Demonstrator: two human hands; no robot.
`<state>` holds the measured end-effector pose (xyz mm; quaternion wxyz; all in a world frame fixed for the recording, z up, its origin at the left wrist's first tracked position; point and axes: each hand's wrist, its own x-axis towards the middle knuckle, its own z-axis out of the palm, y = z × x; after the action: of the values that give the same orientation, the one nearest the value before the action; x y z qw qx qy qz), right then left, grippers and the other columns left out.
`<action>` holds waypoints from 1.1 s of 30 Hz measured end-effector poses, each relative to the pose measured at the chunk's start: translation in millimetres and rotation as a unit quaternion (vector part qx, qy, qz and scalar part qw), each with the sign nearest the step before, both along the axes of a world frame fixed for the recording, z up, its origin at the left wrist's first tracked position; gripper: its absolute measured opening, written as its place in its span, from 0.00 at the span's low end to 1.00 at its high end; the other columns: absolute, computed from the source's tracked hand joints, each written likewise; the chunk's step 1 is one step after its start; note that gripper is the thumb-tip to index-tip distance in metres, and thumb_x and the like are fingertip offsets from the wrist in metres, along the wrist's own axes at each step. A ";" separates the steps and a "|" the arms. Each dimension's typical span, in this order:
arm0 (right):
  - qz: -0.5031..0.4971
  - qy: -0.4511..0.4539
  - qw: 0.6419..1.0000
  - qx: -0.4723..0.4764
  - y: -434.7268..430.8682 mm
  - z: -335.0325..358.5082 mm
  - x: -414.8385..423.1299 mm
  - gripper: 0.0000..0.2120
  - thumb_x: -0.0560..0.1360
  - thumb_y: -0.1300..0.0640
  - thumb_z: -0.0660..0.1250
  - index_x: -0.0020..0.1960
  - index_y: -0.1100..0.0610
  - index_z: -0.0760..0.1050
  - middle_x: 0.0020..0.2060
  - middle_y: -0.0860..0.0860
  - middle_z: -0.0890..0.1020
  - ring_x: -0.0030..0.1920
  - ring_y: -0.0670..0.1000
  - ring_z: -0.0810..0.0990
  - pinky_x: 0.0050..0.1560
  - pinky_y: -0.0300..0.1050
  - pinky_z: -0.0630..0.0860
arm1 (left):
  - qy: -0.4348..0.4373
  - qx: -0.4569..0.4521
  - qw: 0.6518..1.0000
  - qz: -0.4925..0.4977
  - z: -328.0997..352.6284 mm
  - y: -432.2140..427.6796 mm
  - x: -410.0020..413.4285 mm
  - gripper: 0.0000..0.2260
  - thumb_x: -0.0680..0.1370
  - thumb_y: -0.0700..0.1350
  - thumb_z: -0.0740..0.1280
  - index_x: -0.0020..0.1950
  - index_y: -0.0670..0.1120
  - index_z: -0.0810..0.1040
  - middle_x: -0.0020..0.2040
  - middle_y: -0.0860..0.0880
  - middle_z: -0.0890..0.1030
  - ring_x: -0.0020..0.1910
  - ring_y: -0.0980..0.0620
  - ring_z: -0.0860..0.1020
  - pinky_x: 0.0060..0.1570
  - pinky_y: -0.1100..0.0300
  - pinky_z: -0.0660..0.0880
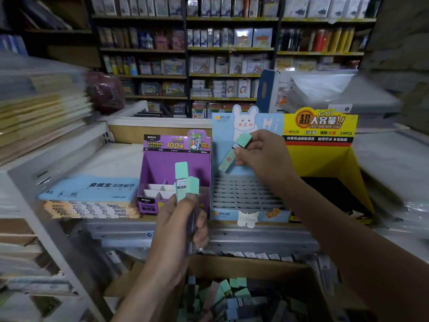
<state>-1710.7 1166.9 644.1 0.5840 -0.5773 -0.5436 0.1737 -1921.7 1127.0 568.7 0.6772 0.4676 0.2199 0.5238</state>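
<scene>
Setting: stationery shop, back shelves (232, 49) packed with boxed and carded goods; in front, a pale counter ledge carrying three display boxes side by side.

- Purple display box (162, 166): leftmost, white dividers inside.
- Blue rabbit display box (222, 214): centre, grid of small slots, touching the purple one.
- Yellow display box (325, 156): rightmost, dark interior.
- Blue paper pack (92, 189): flat on a stack, left of the purple box.
- Cardboard carton (255, 263): below the ledge, open, holding loose cases (232, 296) in mint, blue and grey.
- Left hand (178, 228): fingers curled round a bundle of lead cases (184, 182), upright, mint caps uppermost, in front of the purple box.
- Right hand (260, 156): thumb and fingertips pinching one mint-capped lead case (234, 154), tilted, cap upward, held above the blue box's slot grid and against its backboard; not touching the slots.
</scene>
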 end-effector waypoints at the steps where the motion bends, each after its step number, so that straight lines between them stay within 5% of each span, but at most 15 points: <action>1: -0.002 -0.007 1.000 -0.004 5.2 -0.3 0.7 0.07 0.74 0.66 0.74 0.49 0.65 0.77 0.38 0.60 0.85 0.36 0.53 0.87 0.42 0.52 0.85 | -0.002 0.001 1.000 0.002 0.6 1.0 -0.5 0.27 0.73 0.53 0.70 0.59 0.32 0.71 0.30 0.46 0.70 0.23 0.51 0.63 0.24 0.61 0.63; 4: -0.006 -0.019 1.000 -0.014 15.3 -1.2 1.9 0.06 0.73 0.67 0.74 0.47 0.64 0.78 0.39 0.61 0.85 0.37 0.54 0.87 0.42 0.51 0.85 | -0.006 0.016 1.000 0.018 1.8 2.9 -1.4 0.22 0.76 0.49 0.67 0.60 0.32 0.73 0.31 0.46 0.70 0.23 0.50 0.64 0.25 0.60 0.64; 7: -0.001 -0.025 1.000 -0.015 19.8 -3.2 3.6 0.05 0.73 0.67 0.75 0.45 0.61 0.79 0.39 0.61 0.85 0.36 0.54 0.87 0.39 0.45 0.84 | 0.017 0.040 0.998 0.040 2.5 3.3 -1.4 0.09 0.82 0.46 0.64 0.50 0.41 0.79 0.33 0.44 0.72 0.24 0.49 0.66 0.25 0.60 0.66; 16: 0.018 -0.072 0.997 -0.031 23.3 -13.5 6.8 0.04 0.73 0.67 0.75 0.45 0.61 0.82 0.36 0.59 0.85 0.37 0.55 0.86 0.41 0.47 0.85 | 0.049 0.053 0.993 0.090 -1.7 6.1 2.8 0.14 0.82 0.50 0.64 0.52 0.38 0.77 0.34 0.44 0.77 0.25 0.49 0.71 0.25 0.58 0.70; 21: 0.008 -0.125 0.992 -0.010 26.5 -14.4 1.3 0.08 0.75 0.65 0.70 0.37 0.62 0.79 0.27 0.61 0.76 0.31 0.51 0.75 0.39 0.54 0.80 | 0.059 0.043 0.993 0.088 -5.9 7.3 4.2 0.16 0.81 0.52 0.65 0.53 0.38 0.79 0.34 0.44 0.78 0.25 0.50 0.73 0.25 0.59 0.71; 24: 0.003 -0.073 0.997 -0.010 30.1 -17.4 -5.7 0.08 0.76 0.65 0.71 0.40 0.55 0.81 0.27 0.54 0.80 0.35 0.53 0.84 0.48 0.59 0.84 | 0.064 0.041 0.993 0.085 -5.4 5.8 5.6 0.14 0.79 0.53 0.66 0.49 0.43 0.80 0.33 0.45 0.79 0.25 0.51 0.74 0.24 0.60 0.72; 33: -0.052 -0.085 0.995 -0.017 38.8 -28.1 -14.8 0.04 0.74 0.58 0.75 0.43 0.59 0.81 0.33 0.54 0.85 0.37 0.53 0.85 0.45 0.56 0.84 | 0.065 0.063 0.992 0.085 -5.5 6.9 8.6 0.15 0.80 0.52 0.65 0.45 0.42 0.81 0.35 0.39 0.79 0.26 0.49 0.73 0.26 0.58 0.71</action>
<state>-1725.4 1205.6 616.0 0.5341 -0.6271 -0.5576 0.1024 -1913.1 1133.9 563.3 0.5832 0.5224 0.2691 0.5609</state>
